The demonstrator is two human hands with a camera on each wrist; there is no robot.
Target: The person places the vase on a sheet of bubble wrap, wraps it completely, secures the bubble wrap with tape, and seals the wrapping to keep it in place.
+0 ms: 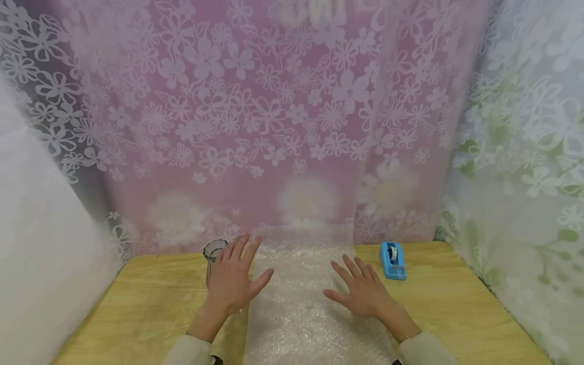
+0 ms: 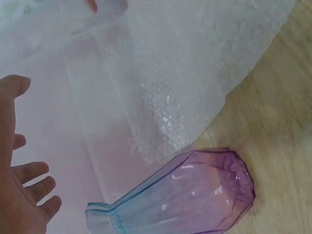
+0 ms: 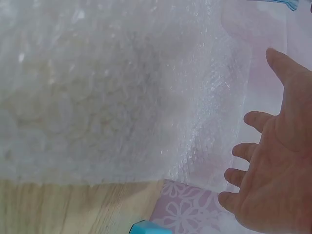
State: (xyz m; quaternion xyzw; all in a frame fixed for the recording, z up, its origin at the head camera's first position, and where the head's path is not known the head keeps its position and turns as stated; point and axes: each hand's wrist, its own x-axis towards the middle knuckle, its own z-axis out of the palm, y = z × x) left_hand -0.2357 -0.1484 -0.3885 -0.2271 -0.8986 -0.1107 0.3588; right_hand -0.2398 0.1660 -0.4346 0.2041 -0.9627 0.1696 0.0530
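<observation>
A sheet of bubble wrap (image 1: 292, 309) lies lengthwise over the middle of the wooden table, its far end reaching the curtain. My left hand (image 1: 231, 281) hovers at its left edge with the fingers spread and nothing held. Partly behind that hand stands a faceted glass vase (image 1: 216, 247); in the left wrist view the vase (image 2: 185, 190) shades from blue at the neck to purple at the base. Over the right side of the sheet, my right hand (image 1: 362, 293) has its fingers spread, also holding nothing.
A blue tape dispenser (image 1: 392, 261) with a roll in it sits at the table's back right. Behind the wooden table (image 1: 461, 304) hangs a pink flowered curtain (image 1: 274, 116), with pale curtains at both sides.
</observation>
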